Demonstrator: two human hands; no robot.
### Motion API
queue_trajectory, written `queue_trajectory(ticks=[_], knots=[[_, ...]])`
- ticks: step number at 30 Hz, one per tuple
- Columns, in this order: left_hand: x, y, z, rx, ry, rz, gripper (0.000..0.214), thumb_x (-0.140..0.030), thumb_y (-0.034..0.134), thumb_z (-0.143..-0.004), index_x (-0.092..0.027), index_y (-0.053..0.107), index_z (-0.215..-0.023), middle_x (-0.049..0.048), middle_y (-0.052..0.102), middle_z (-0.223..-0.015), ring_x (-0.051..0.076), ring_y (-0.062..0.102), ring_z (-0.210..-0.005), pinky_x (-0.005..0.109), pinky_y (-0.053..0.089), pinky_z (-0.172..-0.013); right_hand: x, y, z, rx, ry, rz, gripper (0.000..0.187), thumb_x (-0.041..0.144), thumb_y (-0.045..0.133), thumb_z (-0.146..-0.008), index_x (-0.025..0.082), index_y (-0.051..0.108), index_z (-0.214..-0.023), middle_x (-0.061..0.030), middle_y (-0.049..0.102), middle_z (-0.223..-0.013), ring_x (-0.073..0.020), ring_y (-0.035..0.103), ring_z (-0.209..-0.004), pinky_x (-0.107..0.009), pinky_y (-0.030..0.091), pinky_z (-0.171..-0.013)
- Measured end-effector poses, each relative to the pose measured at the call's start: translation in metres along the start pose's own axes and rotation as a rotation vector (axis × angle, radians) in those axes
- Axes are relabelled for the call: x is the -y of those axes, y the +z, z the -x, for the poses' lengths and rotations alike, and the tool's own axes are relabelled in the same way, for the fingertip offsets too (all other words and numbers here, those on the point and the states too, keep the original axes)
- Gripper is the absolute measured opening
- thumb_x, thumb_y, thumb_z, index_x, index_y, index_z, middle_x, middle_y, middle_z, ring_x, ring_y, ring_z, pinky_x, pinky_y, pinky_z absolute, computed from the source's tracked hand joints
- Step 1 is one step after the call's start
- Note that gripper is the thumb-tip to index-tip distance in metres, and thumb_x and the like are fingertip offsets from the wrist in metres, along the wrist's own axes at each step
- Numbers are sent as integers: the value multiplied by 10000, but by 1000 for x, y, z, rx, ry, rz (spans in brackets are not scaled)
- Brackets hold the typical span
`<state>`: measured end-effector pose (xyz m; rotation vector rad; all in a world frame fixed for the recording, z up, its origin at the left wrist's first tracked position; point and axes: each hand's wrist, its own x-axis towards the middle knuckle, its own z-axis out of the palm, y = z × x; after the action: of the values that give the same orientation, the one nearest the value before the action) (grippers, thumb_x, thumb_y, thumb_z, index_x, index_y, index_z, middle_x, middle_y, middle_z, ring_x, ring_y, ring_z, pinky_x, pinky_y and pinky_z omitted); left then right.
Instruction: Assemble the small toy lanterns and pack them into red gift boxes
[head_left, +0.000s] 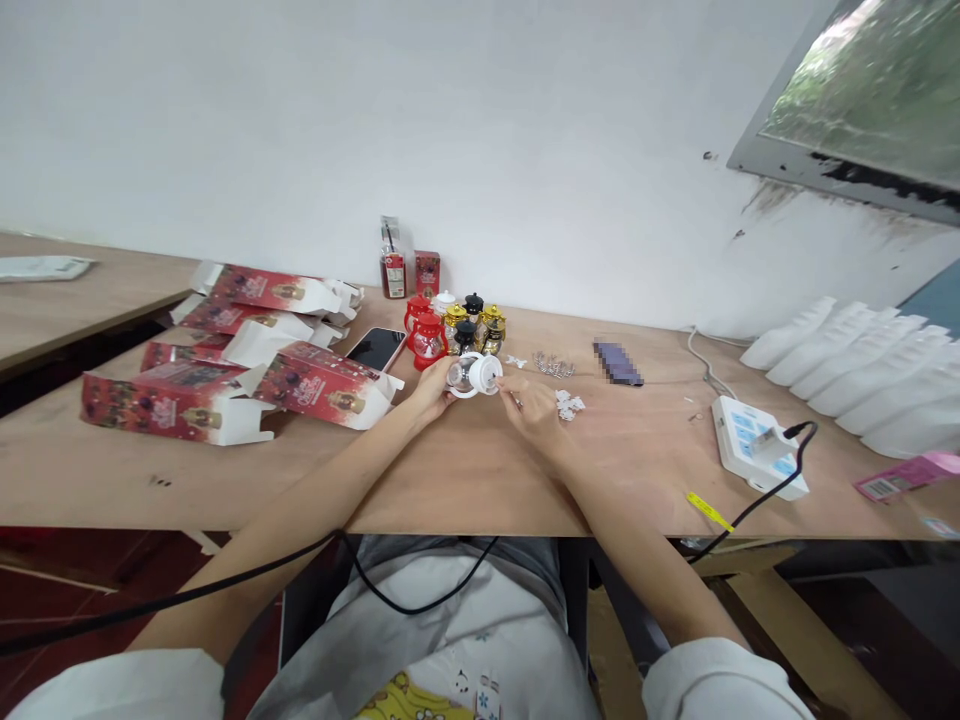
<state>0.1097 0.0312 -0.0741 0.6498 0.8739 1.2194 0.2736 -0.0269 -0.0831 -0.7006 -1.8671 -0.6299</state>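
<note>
A small white lantern (474,374) with a clear body lies tilted in my left hand (435,388), whose fingers wrap round it. Its white round end faces right, toward my right hand (531,402). The fingertips of that hand are pinched together at this end; whatever they hold is too small to make out. Just behind stand several small lanterns: red ones (429,340), gold ones (492,325), black ones (466,336) and a white one (444,300). Small metal pieces (553,365) and small white pieces (568,404) lie to the right of my hands.
Red printed boxes (300,385) are piled at the left, beside a phone (377,349). A bottle (392,270) and a small red box (427,272) stand by the wall. To the right are a purple pixelated object (618,363), a power strip (750,440) and white stacked pieces (862,365).
</note>
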Motion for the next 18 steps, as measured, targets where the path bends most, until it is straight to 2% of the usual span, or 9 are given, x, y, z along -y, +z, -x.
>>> queue_trajectory(ticks=[4,9,15,18], knots=[[0,0,1,-2,4,-5,107,-191,618,-719,-140,546,-657,-50,472,-452,52,400,-346,156,225,-333,1,-1,-2,12,-14,10,120,132,475,-888,205,563,-853,-51,707,-772,-148,684,-737,-260,531,-651],[2,0,0,-13,11,2,89,-192,643,-699,-136,574,-693,-49,493,-481,54,433,-373,154,277,-351,-1,1,0,74,14,-30,125,166,465,-906,206,579,-875,-60,699,-769,-148,676,-746,-256,525,-679],[1,-3,-3,-4,11,15,106,-206,653,-701,-133,579,-717,-51,484,-476,46,420,-369,146,260,-342,1,-1,-2,100,12,43,162,162,463,-908,192,613,-962,-80,732,-877,-152,695,-773,-252,541,-700],[0,-4,-3,1,7,25,128,-225,657,-706,-134,585,-759,-56,479,-474,37,404,-364,137,248,-337,5,-2,-3,104,14,11,185,148,466,-904,179,608,-1018,-83,733,-927,-150,699,-803,-243,542,-705]])
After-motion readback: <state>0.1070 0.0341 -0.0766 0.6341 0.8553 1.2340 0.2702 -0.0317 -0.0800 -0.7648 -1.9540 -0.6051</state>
